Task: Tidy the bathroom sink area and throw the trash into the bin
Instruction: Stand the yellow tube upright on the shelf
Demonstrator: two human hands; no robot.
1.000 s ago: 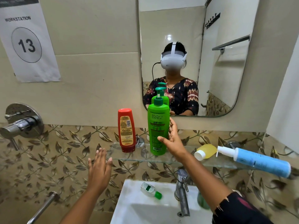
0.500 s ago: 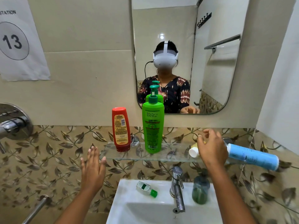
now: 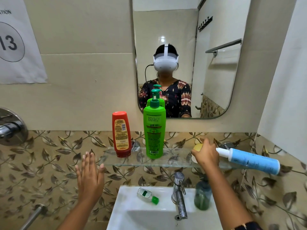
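Observation:
A glass shelf (image 3: 174, 161) under the mirror carries an upright red bottle (image 3: 121, 134) and an upright green pump bottle (image 3: 154, 129). A small yellow bottle (image 3: 198, 146) lies on its side at the shelf's right part, and my right hand (image 3: 206, 153) is closed over it, hiding most of it. A blue tube with a white cap (image 3: 249, 159) lies just right of that hand. My left hand (image 3: 89, 175) is held flat with spread fingers, left of the shelf, holding nothing. A small clear bottle with a green cap (image 3: 147, 195) lies on the sink rim (image 3: 126, 201).
A chrome tap (image 3: 179, 195) rises from the sink's back edge, with a dark green soap dispenser (image 3: 202, 195) right beside it under my right forearm. A mirror (image 3: 182, 55) hangs above the shelf. A chrome wall valve (image 3: 11, 127) is at far left.
My right hand left the green pump bottle, moved right along the shelf and closed over the small yellow bottle. My left hand stayed open left of the shelf.

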